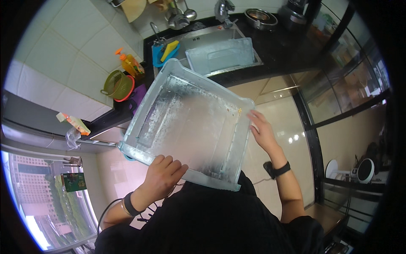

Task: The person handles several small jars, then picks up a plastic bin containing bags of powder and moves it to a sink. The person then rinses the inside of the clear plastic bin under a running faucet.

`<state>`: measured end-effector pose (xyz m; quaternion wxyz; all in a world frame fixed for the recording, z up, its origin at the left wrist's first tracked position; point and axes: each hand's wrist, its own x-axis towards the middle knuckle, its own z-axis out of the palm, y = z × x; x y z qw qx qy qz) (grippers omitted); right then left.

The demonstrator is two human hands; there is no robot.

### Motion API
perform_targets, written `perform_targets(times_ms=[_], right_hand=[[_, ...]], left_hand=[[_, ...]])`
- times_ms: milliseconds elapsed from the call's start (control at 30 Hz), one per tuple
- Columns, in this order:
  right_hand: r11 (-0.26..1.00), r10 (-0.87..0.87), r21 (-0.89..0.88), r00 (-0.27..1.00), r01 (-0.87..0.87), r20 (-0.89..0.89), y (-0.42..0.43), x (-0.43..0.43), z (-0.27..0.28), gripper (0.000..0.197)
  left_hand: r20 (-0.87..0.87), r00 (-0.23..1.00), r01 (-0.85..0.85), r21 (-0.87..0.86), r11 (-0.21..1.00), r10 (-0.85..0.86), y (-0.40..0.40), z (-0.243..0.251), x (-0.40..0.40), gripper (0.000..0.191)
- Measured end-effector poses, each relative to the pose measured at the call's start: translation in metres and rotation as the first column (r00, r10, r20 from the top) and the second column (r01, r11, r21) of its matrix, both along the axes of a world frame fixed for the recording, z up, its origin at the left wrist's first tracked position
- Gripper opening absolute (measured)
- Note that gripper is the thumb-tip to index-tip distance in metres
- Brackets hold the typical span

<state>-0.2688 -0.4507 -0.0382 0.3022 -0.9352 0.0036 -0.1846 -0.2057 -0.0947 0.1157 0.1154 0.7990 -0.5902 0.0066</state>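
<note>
A translucent plastic refrigerator drawer (pixel 190 127) is tilted in front of my body. Dark smudges and whitish patches mark its inside, and small yellow and brown crumbs (pixel 239 110) lie near its far right corner. My left hand (pixel 165 174) grips the near rim, fingers curled over it. At the right wall, near that corner, my right hand (pixel 261 128) has its fingers extended and apart, fingertips against the outside of the drawer or very close to it. Beyond the drawer, a second translucent plastic panel or bin (pixel 222 55) leans in the steel sink (pixel 203 39).
A blue basket (pixel 157 56) with a yellow sponge (pixel 170 50) sits at the sink's left. Pump bottles (pixel 128 65) and a green colander (pixel 117 85) stand on the left counter. Steel bowls (pixel 260 19) are right of the faucet (pixel 224 12). A glass-panelled partition (pixel 336 63) stands at right.
</note>
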Motion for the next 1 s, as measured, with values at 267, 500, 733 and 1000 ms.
perform_targets(times_ms=[267, 500, 733, 1000], right_hand=[[0.421, 0.337, 0.802, 0.749, 0.423, -0.571, 0.100, 0.032, -0.019, 0.085], [0.416, 0.531, 0.874, 0.713, 0.252, -0.459, 0.162, 0.108, -0.009, 0.073], [0.473, 0.644, 0.871, 0.623, 0.132, -0.444, 0.193, 0.153, -0.011, 0.070], [0.821, 0.541, 0.011, 0.771, -0.571, -0.336, 0.199, 0.245, 0.014, 0.058]], left_hand=[[0.018, 0.987, -0.162, -0.048, 0.986, 0.163, 0.050, 0.008, 0.013, 0.034], [0.049, 0.951, -0.306, 0.005, 0.952, 0.305, 0.104, 0.032, 0.016, 0.036], [0.000, 0.889, -0.458, -0.075, 0.886, 0.459, 0.138, 0.016, 0.009, 0.037], [-0.062, 0.843, -0.537, -0.057, 0.842, 0.534, 0.148, -0.009, -0.003, 0.038]])
